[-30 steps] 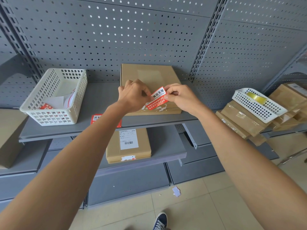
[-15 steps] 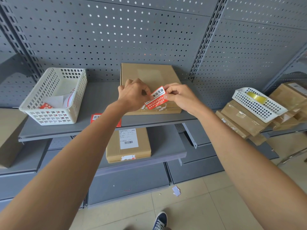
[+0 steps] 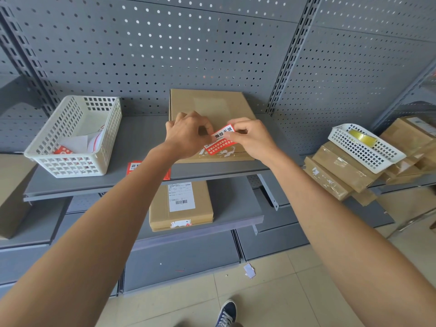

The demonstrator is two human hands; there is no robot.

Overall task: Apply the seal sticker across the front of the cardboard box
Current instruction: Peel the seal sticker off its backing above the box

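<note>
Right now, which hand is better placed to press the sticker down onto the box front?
Probably the right hand: it pinches the red-and-white seal sticker at its upper end, above the brown cardboard box's front edge. The left hand holds its other end.

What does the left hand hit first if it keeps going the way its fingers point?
Probably the seal sticker it pinches with the right hand, then the cardboard box top just beyond. Depth is unclear.

Grey perforated back panel [image 3: 212, 50] with slotted uprights [image 3: 292, 53], grey metal shelves [image 3: 132, 147] in tiers, beige tiled floor [image 3: 283, 291], small paper scrap [image 3: 249, 270] lying on it, even daylight
</note>
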